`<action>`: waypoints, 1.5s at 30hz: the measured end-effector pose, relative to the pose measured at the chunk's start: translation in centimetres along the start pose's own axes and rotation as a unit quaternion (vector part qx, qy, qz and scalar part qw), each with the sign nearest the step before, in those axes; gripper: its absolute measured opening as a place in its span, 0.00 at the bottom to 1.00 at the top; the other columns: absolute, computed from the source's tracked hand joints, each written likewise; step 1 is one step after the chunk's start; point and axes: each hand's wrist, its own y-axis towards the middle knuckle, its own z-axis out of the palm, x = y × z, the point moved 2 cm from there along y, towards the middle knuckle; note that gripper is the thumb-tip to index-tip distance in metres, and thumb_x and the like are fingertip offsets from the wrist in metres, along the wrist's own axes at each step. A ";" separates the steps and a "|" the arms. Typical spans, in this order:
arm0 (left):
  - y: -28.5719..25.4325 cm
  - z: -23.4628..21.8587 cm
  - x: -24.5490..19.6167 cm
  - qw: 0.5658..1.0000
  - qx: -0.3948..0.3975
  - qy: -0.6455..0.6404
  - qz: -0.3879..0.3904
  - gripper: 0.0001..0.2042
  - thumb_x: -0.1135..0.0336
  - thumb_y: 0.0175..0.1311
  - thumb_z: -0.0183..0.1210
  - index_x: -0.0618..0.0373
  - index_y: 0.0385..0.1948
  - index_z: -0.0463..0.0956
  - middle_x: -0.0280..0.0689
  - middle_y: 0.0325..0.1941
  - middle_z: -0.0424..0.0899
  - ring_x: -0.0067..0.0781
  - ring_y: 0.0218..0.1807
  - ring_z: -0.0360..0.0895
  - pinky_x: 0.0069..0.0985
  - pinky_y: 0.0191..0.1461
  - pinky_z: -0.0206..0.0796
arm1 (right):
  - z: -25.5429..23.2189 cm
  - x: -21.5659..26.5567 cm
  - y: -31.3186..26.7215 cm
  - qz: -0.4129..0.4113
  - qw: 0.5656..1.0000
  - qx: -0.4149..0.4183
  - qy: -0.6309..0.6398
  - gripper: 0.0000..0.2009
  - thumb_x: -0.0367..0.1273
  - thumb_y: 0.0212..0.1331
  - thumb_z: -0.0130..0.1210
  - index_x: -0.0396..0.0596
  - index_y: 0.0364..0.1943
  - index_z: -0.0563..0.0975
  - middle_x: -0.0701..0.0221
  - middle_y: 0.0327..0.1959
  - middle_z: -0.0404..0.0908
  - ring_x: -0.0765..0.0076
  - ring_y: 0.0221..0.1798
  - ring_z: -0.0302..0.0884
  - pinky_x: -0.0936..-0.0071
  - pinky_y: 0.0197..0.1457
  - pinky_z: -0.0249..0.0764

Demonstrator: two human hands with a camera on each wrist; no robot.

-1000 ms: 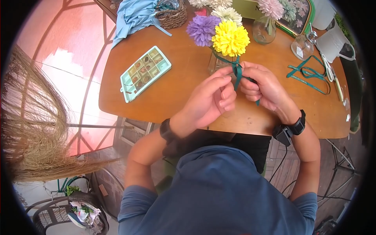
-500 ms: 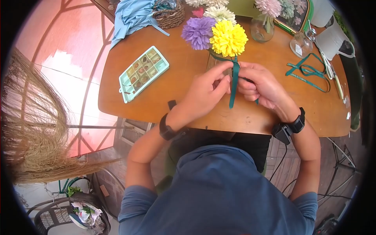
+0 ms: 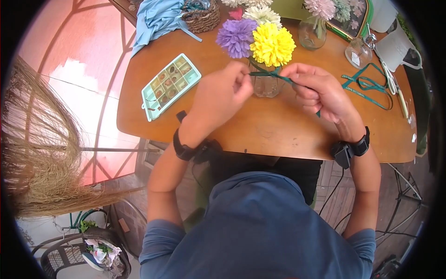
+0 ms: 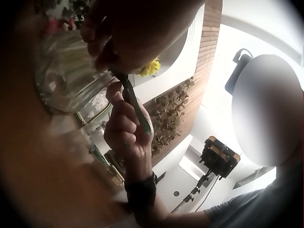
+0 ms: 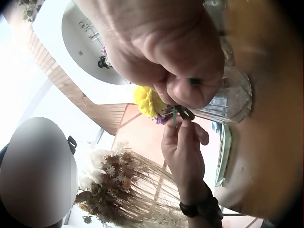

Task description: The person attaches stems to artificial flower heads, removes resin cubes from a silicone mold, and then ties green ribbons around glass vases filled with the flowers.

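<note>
A dark green ribbon (image 3: 267, 73) runs across the neck of a clear glass vase (image 3: 266, 88), with a knot or crossing near the middle. My left hand (image 3: 216, 100) pinches the ribbon on the left side of the vase. On the other side, my right hand (image 3: 320, 90) grips it between thumb and curled fingers, and a loose tail hangs below that hand. In the left wrist view the ribbon tail (image 4: 135, 104) passes over the right hand. A yellow flower (image 3: 273, 45) and a purple flower (image 3: 236, 38) rise from the vase, above the ribbon.
At left on the wooden table (image 3: 223, 125) lies a mint-green compartment tray (image 3: 171, 87). More ribbon (image 3: 367, 88), scissors (image 3: 389, 81) and a white pitcher (image 3: 396, 49) are at right. Behind stand a vase with a pink flower (image 3: 319, 8) and a wicker basket (image 3: 202, 18).
My hands have moved apart, the left one going left and the right one slightly right. The ribbon piece that hung down in front now stretches sideways between them.
</note>
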 end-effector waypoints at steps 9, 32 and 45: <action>1.0 0.5 -0.1 0.997 -0.011 0.003 0.079 0.26 0.60 0.53 0.67 0.61 0.52 0.72 0.46 0.40 0.82 0.50 0.44 0.81 0.38 0.46 0.72 | 0.0 -0.3 0.5 -0.026 0.997 -0.050 -0.060 0.09 0.32 0.71 0.47 0.46 0.50 0.74 0.86 0.17 0.56 0.90 0.17 0.47 0.86 0.18 0.42; 8.6 -3.4 12.6 0.989 -0.021 0.060 -0.134 0.35 0.48 0.51 0.68 0.70 0.51 0.71 0.57 0.47 0.82 0.53 0.51 0.80 0.38 0.56 0.70 | -0.3 -2.1 1.4 -0.038 0.987 0.011 -0.155 0.08 0.34 0.69 0.51 0.47 0.45 0.72 0.77 0.23 0.72 0.83 0.23 0.66 0.84 0.27 0.63; 6.7 1.7 4.1 0.997 0.053 -0.007 -0.050 0.33 0.51 0.59 0.65 0.69 0.58 0.67 0.53 0.57 0.75 0.46 0.60 0.74 0.35 0.62 0.66 | -6.6 4.9 -4.9 -0.036 0.848 -0.098 -0.520 0.08 0.32 0.66 0.54 0.43 0.43 0.76 0.80 0.30 0.74 0.85 0.32 0.69 0.83 0.35 0.68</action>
